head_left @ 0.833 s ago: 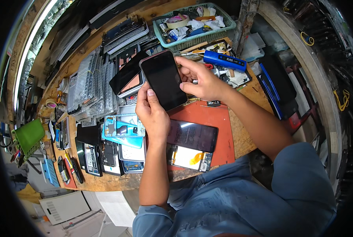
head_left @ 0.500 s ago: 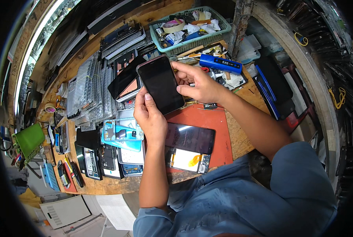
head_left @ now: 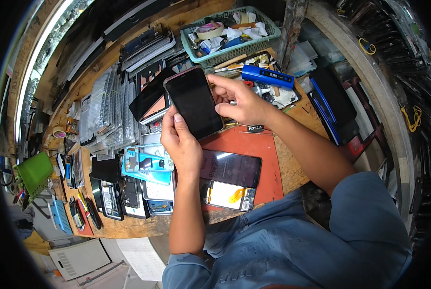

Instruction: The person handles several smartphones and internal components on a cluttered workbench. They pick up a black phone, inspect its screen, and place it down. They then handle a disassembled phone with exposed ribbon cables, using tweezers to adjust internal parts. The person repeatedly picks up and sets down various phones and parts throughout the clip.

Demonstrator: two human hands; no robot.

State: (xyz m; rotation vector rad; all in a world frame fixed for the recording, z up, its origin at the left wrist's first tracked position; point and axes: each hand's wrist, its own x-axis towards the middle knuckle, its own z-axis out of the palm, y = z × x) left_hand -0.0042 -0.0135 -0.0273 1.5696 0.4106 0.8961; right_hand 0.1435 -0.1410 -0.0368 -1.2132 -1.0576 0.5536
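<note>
A dark-screened smartphone (head_left: 192,101) is held up over the workbench, its screen toward me. My left hand (head_left: 180,140) grips its lower left edge, the thumb lying along the front. At the opposite long edge, my right hand (head_left: 240,100) has its index finger near the upper corner and its thumb at the side; its other fingers are partly hidden behind the phone. Below, on a red mat (head_left: 271,178), lies a detached phone screen (head_left: 231,167) with a faint display. Beside it is an opened phone body (head_left: 229,195) with an orange flex cable.
Stacked clear bubble-wrap packs (head_left: 107,103) and several phone shells, among them a light-blue back cover (head_left: 150,168), crowd the left. A green basket (head_left: 215,59) of tape and scraps stands at the back, near a blue device (head_left: 267,76). A wooden post (head_left: 291,33) rises behind.
The view has shifted very slightly. Both hands keep the same hold on the smartphone, and nothing else visibly differs.
</note>
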